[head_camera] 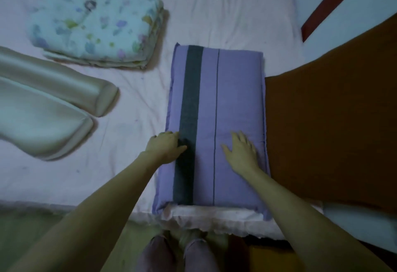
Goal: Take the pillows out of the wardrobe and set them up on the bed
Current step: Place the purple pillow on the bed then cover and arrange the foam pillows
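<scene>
A purple pillow (232, 104) with a wide dark stripe and a thin dark line lies flat on the white bed (214, 13), close to the brown headboard (330, 121). It lies on top of a white pillow (214, 212) whose near end peeks out below it. My left hand (165, 147) rests on the pillow's left edge at the dark stripe, fingers slightly bent. My right hand (241, 151) lies flat on the pillow's right half with fingers spread.
Two pale satin bolsters (43, 108) lie side by side at the left of the bed. A folded floral blanket (94, 24) sits at the far left. The bed's near edge runs across the bottom, with my feet (178, 252) on the floor below.
</scene>
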The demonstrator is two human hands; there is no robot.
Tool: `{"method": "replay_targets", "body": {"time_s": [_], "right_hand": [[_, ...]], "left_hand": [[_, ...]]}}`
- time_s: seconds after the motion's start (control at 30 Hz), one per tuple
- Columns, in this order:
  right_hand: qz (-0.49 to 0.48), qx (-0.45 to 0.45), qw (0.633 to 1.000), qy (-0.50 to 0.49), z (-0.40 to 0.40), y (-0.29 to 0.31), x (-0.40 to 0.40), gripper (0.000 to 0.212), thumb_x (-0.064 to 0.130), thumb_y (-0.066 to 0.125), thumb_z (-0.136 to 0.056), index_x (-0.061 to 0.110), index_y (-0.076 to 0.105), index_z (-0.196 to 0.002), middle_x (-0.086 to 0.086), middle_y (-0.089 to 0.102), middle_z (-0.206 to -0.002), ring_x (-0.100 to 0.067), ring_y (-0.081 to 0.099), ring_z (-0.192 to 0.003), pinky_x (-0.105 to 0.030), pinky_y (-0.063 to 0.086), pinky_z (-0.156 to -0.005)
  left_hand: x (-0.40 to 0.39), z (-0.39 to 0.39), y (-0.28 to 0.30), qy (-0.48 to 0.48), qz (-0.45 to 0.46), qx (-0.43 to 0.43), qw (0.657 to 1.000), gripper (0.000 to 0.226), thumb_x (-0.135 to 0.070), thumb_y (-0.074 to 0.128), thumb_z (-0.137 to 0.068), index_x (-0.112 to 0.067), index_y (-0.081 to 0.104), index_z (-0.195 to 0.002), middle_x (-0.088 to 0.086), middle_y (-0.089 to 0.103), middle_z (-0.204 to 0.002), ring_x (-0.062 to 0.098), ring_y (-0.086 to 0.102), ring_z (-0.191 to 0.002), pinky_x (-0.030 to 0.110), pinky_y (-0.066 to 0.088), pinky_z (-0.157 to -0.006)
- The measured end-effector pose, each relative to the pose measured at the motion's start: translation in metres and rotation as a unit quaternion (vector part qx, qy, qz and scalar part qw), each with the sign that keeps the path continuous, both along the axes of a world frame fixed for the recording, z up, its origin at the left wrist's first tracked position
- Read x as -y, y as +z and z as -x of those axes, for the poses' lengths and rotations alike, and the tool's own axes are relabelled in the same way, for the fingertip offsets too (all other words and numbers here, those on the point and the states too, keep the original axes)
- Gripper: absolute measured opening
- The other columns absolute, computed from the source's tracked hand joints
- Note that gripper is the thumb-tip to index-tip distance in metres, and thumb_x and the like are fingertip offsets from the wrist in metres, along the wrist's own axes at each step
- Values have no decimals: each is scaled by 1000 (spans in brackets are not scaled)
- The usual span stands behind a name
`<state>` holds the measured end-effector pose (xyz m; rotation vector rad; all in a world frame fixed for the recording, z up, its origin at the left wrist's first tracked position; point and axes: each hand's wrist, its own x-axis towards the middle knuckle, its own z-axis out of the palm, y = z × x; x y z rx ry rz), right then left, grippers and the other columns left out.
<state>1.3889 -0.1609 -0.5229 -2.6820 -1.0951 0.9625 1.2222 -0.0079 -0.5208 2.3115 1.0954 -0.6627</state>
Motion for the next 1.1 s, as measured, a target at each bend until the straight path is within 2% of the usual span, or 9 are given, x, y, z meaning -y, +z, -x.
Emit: {"method": "replay_targets", "body": {"time_s": [0.1,0.23,0.33,0.4,0.5,0.63,0.83,0.97,1.1], "right_hand": [[-42,-40,998,28,18,40,-32,46,31,45,-97,4,42,-135,-18,45,-141,-34,46,-127,-41,39,-104],[-58,-70,992,82,49,91,-77,31,28,44,-97,6,56,-115,-15,62,-116,-31,58,-105,-35,46,-84],[-60,-85,987,119,80,118,-116,22,23,45,-93,9,53,-78,-14,63,-90,-29,59,-85,-33,45,-71],[-69,-87,983,145,105,132,-143,23,23,46,-92,14,49,-71,-12,61,-86,-28,57,-82,-34,45,-72],[-93,-99,978,159,147,138,-183,22,26,47,-92,10,61,-97,-10,65,-104,-29,58,-95,-33,45,-79],[-95,-134,979,119,209,124,-234,36,28,51,-91,9,57,-122,-8,64,-114,-27,58,-107,-31,44,-87],[-81,-259,954,-123,319,64,-309,50,30,60,-88,3,48,-129,-8,53,-106,-24,51,-95,-36,44,-86],[-82,-344,889,-291,394,5,-344,61,29,65,-86,2,42,-135,-11,54,-123,-21,48,-99,-37,43,-92],[-38,-406,809,-422,450,-50,-352,75,38,72,-79,8,38,-139,-6,52,-132,-24,52,-113,-36,43,-87]], "left_hand": [[-15,23,45,53,12,-7,999,55,-51,45,-94,-18,44,-137,5,52,-139,25,49,-126,39,41,-100],[-41,81,101,119,-20,23,992,48,-49,47,-93,-21,50,-132,0,58,-131,22,52,-122,36,44,-98],[-63,137,128,175,-27,34,984,46,-47,48,-93,-18,53,-130,1,61,-127,21,54,-119,35,44,-98],[-78,177,138,213,-35,32,976,46,-46,48,-93,-18,53,-130,1,60,-128,21,53,-120,35,44,-99],[-103,231,139,263,-43,29,963,47,-47,48,-93,-19,52,-131,3,59,-132,23,53,-121,31,43,-94],[-150,297,123,306,-40,33,951,51,-45,52,-93,-17,48,-135,6,53,-138,24,49,-127,35,42,-99],[-236,385,74,373,21,70,925,59,-39,52,-93,-8,40,-141,13,46,-144,29,46,-130,39,39,-106],[-275,429,17,482,74,163,858,67,-37,58,-91,-3,34,-143,14,42,-147,30,41,-134,34,35,-105],[-291,445,-46,622,120,219,742,81,-39,62,-88,-6,20,-148,13,37,-150,31,39,-135,32,35,-100]]}}
